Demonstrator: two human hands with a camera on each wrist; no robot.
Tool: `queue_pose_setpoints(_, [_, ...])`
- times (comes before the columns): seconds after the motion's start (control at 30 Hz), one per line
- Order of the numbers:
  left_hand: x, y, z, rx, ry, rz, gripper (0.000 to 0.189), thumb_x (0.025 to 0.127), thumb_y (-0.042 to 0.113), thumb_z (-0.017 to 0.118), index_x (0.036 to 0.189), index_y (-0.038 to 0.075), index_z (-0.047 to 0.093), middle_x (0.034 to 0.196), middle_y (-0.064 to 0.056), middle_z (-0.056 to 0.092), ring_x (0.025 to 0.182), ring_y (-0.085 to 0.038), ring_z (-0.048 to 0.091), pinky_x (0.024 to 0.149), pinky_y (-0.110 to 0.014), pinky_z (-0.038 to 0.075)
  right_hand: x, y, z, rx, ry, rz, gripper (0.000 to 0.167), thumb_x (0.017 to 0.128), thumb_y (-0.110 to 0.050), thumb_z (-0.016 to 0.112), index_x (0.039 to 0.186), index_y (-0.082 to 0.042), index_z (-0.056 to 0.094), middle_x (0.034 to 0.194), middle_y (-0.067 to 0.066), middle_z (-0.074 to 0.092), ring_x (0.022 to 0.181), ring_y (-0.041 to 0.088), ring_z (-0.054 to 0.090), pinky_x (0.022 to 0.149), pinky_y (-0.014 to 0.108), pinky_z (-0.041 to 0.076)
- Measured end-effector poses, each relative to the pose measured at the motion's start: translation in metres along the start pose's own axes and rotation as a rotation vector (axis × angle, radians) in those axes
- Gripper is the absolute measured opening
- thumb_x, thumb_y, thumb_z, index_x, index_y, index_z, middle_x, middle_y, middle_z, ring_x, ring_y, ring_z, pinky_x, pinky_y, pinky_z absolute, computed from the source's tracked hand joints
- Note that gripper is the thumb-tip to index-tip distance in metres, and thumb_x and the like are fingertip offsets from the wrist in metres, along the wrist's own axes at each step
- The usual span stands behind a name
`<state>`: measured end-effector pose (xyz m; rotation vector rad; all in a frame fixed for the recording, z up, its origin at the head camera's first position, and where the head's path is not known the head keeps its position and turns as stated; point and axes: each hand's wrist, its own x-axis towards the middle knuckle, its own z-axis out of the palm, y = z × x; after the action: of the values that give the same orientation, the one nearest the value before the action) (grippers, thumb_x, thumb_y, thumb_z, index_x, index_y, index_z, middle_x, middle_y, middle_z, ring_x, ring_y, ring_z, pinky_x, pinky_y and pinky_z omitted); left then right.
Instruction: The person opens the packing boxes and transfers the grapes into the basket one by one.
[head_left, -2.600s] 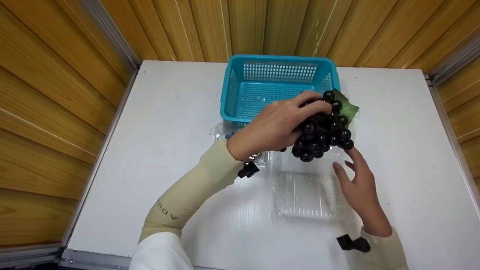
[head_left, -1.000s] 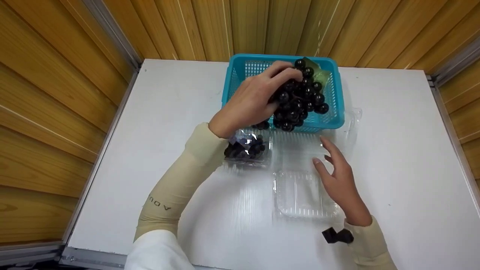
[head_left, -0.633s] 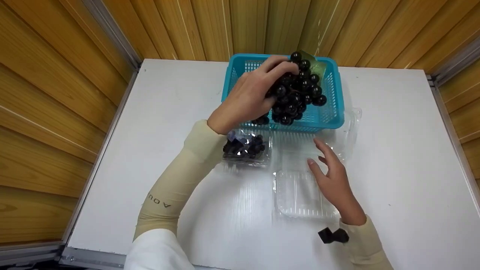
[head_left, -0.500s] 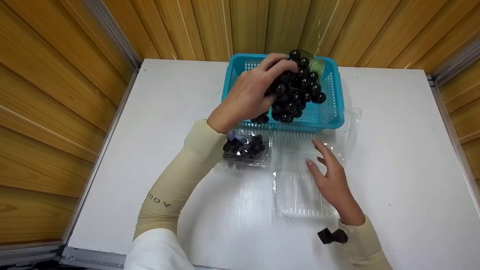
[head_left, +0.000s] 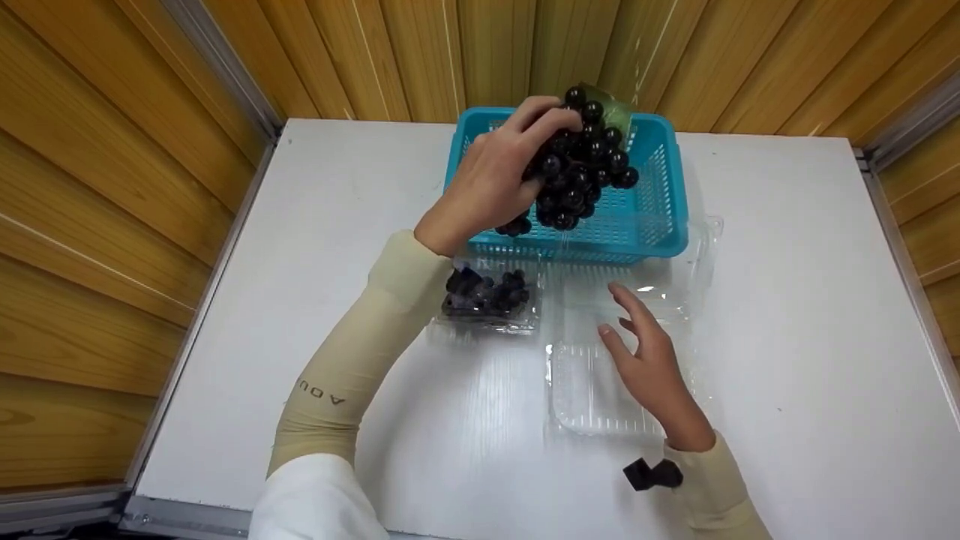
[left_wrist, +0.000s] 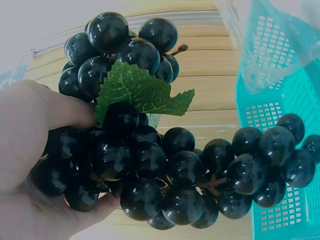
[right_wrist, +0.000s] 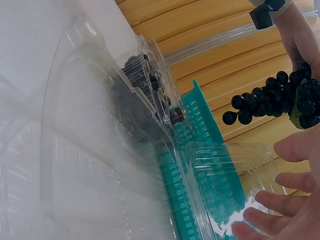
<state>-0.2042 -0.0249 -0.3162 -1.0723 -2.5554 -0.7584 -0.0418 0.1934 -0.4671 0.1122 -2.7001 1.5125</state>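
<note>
In the head view my left hand (head_left: 495, 169) grips a bunch of black grapes (head_left: 577, 176) over the turquoise basket (head_left: 664, 247). A green leaf (left_wrist: 140, 92) hangs on the bunch in the left wrist view, where thumb and fingers curl round the grapes. My right hand (head_left: 645, 360) holds nothing, its fingers spread and slightly bent above a clear plastic clamshell box (head_left: 600, 427). That box lies with its lid folded back toward the basket. In the right wrist view the fingers (right_wrist: 270, 202) overlap the clear lid (right_wrist: 225, 155).
Left of the open box stands a clear plastic box (head_left: 487, 326) with dark grapes (head_left: 487, 289) inside, just in front of the basket. The white table (head_left: 337, 195) is bordered by wood-patterned walls (head_left: 495, 52) and metal rails (head_left: 225, 82).
The left hand has carried the grapes from above the clear lid leftward and back, over the basket. The right hand has moved left, away from the grapes.
</note>
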Motion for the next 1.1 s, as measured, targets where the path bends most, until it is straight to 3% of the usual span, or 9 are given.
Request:
queue_pose_setpoints(0.17, [0.000, -0.006, 0.005, 0.003, 0.038, 0.006, 0.047, 0.093, 0.001, 0.049, 0.135, 0.023, 0.050, 0.145, -0.002, 0.044, 0.063, -0.020, 0.044, 0.058, -0.028, 0.036, 0.000, -0.002, 0.002, 0.002, -0.012, 0.012, 0.056, 0.098, -0.014, 0.055, 0.149, -0.008, 0.033, 0.155, 0.012, 0.035, 0.143, 0.028, 0.035, 0.109, 0.049, 0.040])
queue_pose_setpoints(0.4, [0.002, -0.016, 0.015, 0.013, 0.081, -0.009, 0.049, 0.092, 0.000, 0.048, 0.134, 0.023, 0.050, 0.146, -0.004, 0.044, 0.064, -0.021, 0.045, 0.060, -0.029, 0.037, -0.001, -0.005, 0.005, 0.020, -0.021, 0.013, 0.056, 0.098, -0.015, 0.056, 0.149, -0.010, 0.034, 0.155, 0.010, 0.036, 0.143, 0.027, 0.035, 0.109, 0.050, 0.039])
queue_pose_setpoints(0.83, [0.003, -0.029, 0.026, 0.023, 0.069, -0.066, 0.050, 0.090, -0.001, 0.051, 0.134, 0.024, 0.049, 0.147, -0.004, 0.042, 0.077, -0.023, 0.054, 0.067, -0.030, 0.046, -0.001, -0.008, 0.014, 0.026, -0.034, 0.026, 0.055, 0.098, -0.016, 0.056, 0.148, -0.010, 0.036, 0.154, 0.009, 0.038, 0.143, 0.026, 0.036, 0.109, 0.047, 0.040])
queue_pose_setpoints(1.1, [0.002, -0.034, 0.036, -0.005, 0.052, -0.100, 0.051, 0.090, -0.001, 0.053, 0.133, 0.025, 0.050, 0.148, -0.002, 0.042, 0.077, -0.022, 0.053, 0.066, -0.030, 0.044, -0.002, -0.008, 0.018, 0.061, -0.050, 0.025, 0.055, 0.098, -0.017, 0.056, 0.149, -0.009, 0.036, 0.154, 0.011, 0.037, 0.143, 0.026, 0.035, 0.110, 0.049, 0.039])
